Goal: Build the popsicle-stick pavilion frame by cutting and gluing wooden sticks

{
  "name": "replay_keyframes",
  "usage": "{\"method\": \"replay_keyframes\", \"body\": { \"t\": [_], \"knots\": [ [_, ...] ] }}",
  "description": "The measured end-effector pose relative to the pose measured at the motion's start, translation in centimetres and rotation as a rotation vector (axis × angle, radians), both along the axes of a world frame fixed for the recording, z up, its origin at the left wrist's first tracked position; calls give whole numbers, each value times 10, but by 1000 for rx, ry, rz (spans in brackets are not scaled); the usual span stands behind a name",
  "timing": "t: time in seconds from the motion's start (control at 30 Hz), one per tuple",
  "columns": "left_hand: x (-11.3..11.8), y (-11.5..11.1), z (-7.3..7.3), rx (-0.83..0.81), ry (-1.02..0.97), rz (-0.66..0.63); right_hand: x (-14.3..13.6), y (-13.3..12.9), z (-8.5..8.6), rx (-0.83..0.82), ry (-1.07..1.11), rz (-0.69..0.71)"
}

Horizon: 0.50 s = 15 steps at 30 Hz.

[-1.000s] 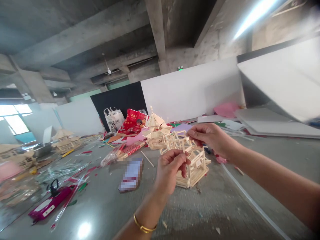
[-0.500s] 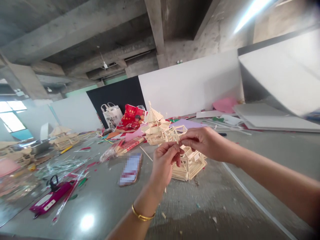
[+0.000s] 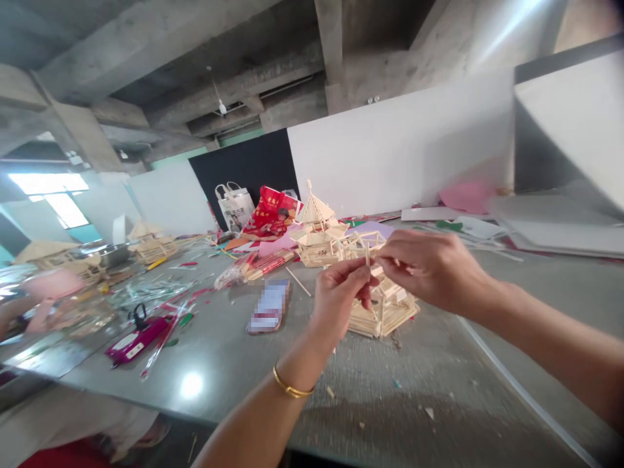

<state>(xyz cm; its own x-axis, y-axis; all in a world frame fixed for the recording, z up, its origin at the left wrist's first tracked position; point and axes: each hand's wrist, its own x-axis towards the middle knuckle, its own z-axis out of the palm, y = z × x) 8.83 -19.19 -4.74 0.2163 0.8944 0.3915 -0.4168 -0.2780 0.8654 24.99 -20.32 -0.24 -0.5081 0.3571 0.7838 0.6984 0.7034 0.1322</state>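
My left hand [image 3: 341, 292], with a gold bangle at the wrist, pinches a short, thin wooden stick [image 3: 367, 253] that stands nearly upright. Close against it, my right hand [image 3: 433, 263] has its fingertips pressed together at the stick; anything else in that pinch is too small to make out. Behind and below both hands sits a pale wooden-stick model [image 3: 385, 322] with an open frame and an angular base, partly covered by my fingers. Just beyond it rises a tiered stick pavilion [image 3: 314, 237] with a pointed roof.
Left of my hands lie a phone [image 3: 270, 309], a loose stick [image 3: 298, 282] and red-wrapped stick packs [image 3: 273, 263]. Farther left are a magenta device [image 3: 139, 341], plastic wrappers and more stick models [image 3: 151, 247]. Another person's arm [image 3: 12, 312] shows at the left edge. White boards [image 3: 550, 224] lie back right.
The view has swung left and tilted, so the table's front edge and another person's clothing now show. My hands remain together; the thin stick between them is now easier to see.
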Motion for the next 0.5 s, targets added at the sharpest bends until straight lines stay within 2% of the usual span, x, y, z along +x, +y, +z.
{"method": "replay_keyframes", "body": {
  "t": [0.13, 0.3, 0.4, 0.5],
  "knots": [
    [-3, 2, 1, -30, -32, -21, 7, 0, 9, -141, 293, 79],
    [-6, 3, 3, -70, -108, -61, 11, -7, 21, -379, 589, 88],
    [-7, 3, 4, -106, -136, -60, 8, -16, 28, -485, 691, 125],
    [-7, 3, 4, -134, -139, -64, 10, -18, 32, -481, 713, 110]
  ]
}}
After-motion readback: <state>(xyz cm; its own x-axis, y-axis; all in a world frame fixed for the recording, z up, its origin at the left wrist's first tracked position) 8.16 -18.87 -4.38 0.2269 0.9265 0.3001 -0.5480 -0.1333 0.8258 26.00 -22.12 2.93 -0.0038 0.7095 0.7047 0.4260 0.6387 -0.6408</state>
